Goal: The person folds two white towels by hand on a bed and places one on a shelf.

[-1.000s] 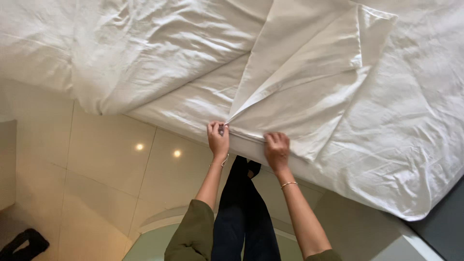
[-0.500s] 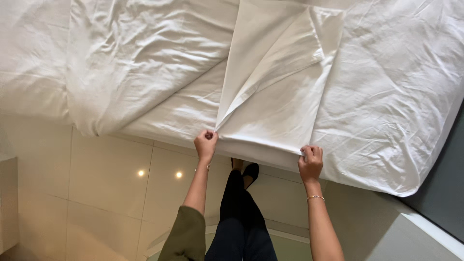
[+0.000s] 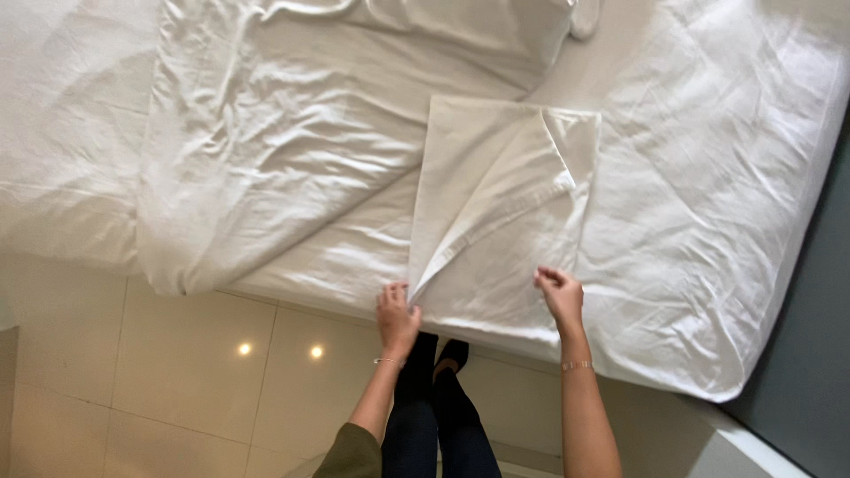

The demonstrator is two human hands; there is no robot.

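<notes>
A folded white sheet [image 3: 496, 221] lies on a bed covered in rumpled white linen [image 3: 691, 177]. My left hand [image 3: 397, 317] pinches the sheet's near left corner at the bed's edge. My right hand [image 3: 560, 296] has its fingers curled on the near right corner, about a sheet's width away. A loose fold flap runs diagonally across the sheet's top layer. Both wrists carry thin bracelets.
A crumpled white duvet [image 3: 221, 150] is bunched on the left of the bed and hangs over its edge. Glossy pale floor tiles [image 3: 177, 372] lie below, with my dark-trousered legs [image 3: 434, 407] between my arms. A dark floor strip [image 3: 810, 354] borders the right.
My hands have moved apart along the sheet's near edge, the right one going further right. The folded sheet now lies further onto the bed, its whole outline in view.
</notes>
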